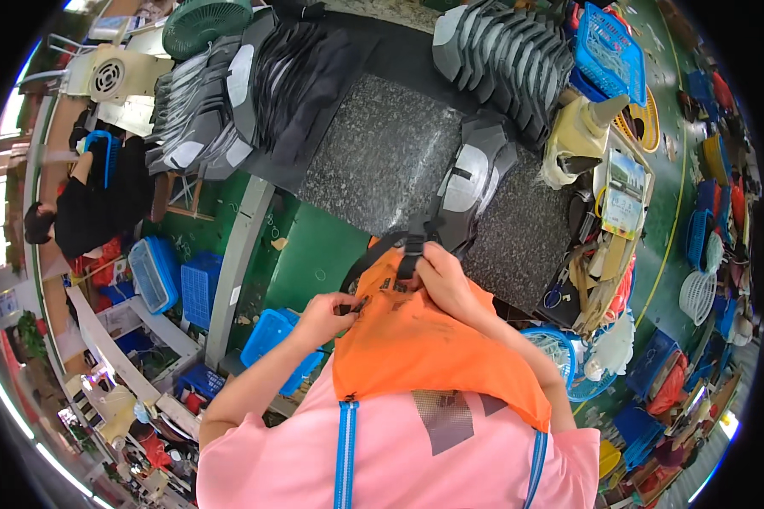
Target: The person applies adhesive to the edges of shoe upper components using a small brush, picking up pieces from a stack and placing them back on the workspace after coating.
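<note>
Just above the orange apron [433, 339] on my front, my right hand [446, 276] is closed round a black strap with a black plastic buckle [413, 246]. My left hand [321, 316] pinches at the apron's left side. Something small and dark shows at its fingertips, but I cannot tell what. A loop of black webbing [369, 257] curves between the buckle and a spot close to my left fingers. Beyond my right hand, a few stacked grey and black padded panels [471, 180] lie on the speckled dark tabletop [382, 153].
Rows of grey panels [501, 64] and dark panels [293, 93] stand along the far side. At right are a cream sewing-machine-like body [573, 140] and a blue basket [611, 55]. A blue crate [280, 343] is below my left arm. Another person [102, 199] works at far left.
</note>
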Available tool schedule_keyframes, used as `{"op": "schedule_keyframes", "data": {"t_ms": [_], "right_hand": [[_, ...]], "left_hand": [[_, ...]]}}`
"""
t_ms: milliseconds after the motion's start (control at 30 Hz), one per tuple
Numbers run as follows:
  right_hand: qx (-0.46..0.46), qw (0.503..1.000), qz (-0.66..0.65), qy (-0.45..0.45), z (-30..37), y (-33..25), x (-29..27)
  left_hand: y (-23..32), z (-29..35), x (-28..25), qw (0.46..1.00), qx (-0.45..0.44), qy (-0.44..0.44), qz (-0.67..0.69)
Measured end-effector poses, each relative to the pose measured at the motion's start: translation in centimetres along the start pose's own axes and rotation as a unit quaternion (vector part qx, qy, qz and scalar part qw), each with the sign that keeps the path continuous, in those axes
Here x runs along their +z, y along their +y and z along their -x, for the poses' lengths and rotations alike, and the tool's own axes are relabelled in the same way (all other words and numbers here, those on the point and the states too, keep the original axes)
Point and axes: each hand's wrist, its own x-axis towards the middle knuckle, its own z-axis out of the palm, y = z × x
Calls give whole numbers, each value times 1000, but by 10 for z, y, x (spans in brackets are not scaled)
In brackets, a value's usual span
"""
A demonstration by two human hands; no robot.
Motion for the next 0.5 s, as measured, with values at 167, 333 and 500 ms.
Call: {"op": "schedule_keyframes", "data": {"t_ms": [167,333,500], "right_hand": [[-246,930,25,271,12,-18,-17],[-177,892,-355,218,30,-23,-28],[-206,910,-211,292,38,-25,-26]], "left_hand": [[-16,-8,21,963,86,234,-103],[-19,-3,10,816,259,443,-265],[-60,-14,9,863,146,475,-85]]}}
